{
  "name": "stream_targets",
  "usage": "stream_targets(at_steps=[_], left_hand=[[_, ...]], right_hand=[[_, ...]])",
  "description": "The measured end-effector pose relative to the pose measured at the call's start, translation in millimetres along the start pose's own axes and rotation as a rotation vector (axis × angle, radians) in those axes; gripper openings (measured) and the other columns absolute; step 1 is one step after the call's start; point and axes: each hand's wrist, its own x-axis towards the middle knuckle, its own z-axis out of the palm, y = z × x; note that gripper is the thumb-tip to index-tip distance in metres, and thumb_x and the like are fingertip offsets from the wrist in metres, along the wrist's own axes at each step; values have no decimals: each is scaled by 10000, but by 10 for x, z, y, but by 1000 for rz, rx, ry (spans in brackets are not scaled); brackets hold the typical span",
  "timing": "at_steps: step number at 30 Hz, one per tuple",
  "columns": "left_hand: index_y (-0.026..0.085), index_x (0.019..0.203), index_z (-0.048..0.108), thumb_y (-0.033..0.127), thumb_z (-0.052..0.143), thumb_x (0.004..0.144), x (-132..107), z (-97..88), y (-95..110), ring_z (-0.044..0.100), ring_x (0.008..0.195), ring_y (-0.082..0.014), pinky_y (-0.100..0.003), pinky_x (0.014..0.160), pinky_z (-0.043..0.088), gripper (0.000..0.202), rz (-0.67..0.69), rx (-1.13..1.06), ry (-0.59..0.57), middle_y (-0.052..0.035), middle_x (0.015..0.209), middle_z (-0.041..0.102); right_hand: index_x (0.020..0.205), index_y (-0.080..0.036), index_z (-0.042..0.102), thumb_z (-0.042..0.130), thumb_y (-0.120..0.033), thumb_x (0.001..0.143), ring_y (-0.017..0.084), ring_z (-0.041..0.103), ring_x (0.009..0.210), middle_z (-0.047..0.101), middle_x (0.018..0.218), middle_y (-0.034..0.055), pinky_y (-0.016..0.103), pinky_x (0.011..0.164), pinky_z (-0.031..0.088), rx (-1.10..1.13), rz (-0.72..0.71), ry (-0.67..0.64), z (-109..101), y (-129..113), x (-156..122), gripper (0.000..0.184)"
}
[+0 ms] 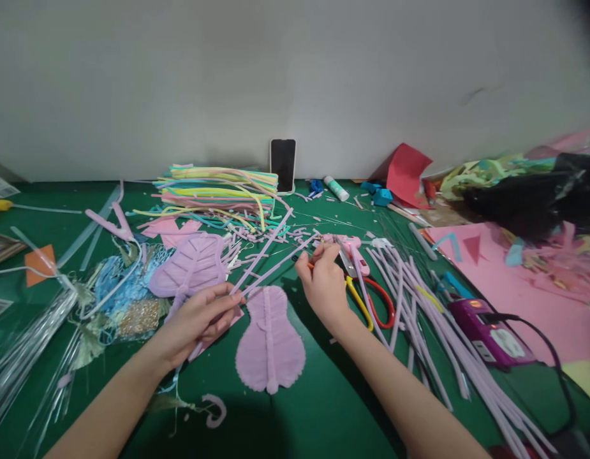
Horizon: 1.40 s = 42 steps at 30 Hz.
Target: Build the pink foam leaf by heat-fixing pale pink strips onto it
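Observation:
My left hand (199,319) is closed around the near ends of a few lilac pipe cleaners (263,255) that slant up to the right over the green table (323,408). My right hand (323,284) is pinched at their far ends, beside a pink glue gun (352,252) and scissors with a red and yellow handle (376,303); what the fingers hold is too small to name. A lilac leaf-shaped piece (270,347) lies flat between my hands. A second one (194,264) lies just beyond my left hand.
A stack of coloured pipe cleaners (218,191) sits at the back, with a phone (282,164) against the wall. A long bundle of lilac pipe cleaners (438,331) and a purple device (486,328) lie right. Pink paper (524,280) and scraps fill the far right; blue netting (117,287) lies left.

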Motion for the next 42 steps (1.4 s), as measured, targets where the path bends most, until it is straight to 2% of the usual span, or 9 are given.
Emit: stream_targets(at_steps=[10,18,23,28,34,42], left_hand=[[182,725,477,457,584,856,-6,0,-3,145,375,-30,-166,370,124,323,-8,15,-8,102,427,358],[181,726,479,460,585,856,-3,-6,-10,154,375,-30,-176,376,134,326,-2,15,-14,101,427,360],[181,736,479,455,581,860,3,-7,-18,143,371,-30,-176,375,122,318,-6,20,-9,106,413,360],[178,726,474,452,591,853,4,-7,-24,134,376,-29,-177,372,109,324,-4,22,-3,109,414,357],[179,726,460,456,596,850,-8,4,-9,146,377,-27,-171,374,114,332,-6,25,-5,110,415,360],[183,727,455,459,597,849,-5,-9,-21,138,375,-28,-171,367,110,334,-13,15,-11,111,419,359]], right_hand=[[866,-235,271,376,-405,854,160,485,441,497,678,-5,258,455,257,14,49,-9,-30,28,52,200],[854,-242,246,366,-404,840,141,441,433,495,678,-15,252,476,243,23,57,30,-41,70,84,203],[853,-241,247,375,-422,840,144,462,472,514,743,16,249,488,247,1,71,56,-52,80,105,221],[866,-235,270,376,-414,849,159,496,510,520,769,37,257,492,278,-6,40,62,-46,123,120,209],[866,-241,257,376,-375,860,169,510,535,500,719,15,252,471,297,-1,-37,149,-17,166,140,179],[849,-251,193,363,-371,859,209,552,632,497,732,34,289,528,382,22,-25,136,-41,167,162,209]])
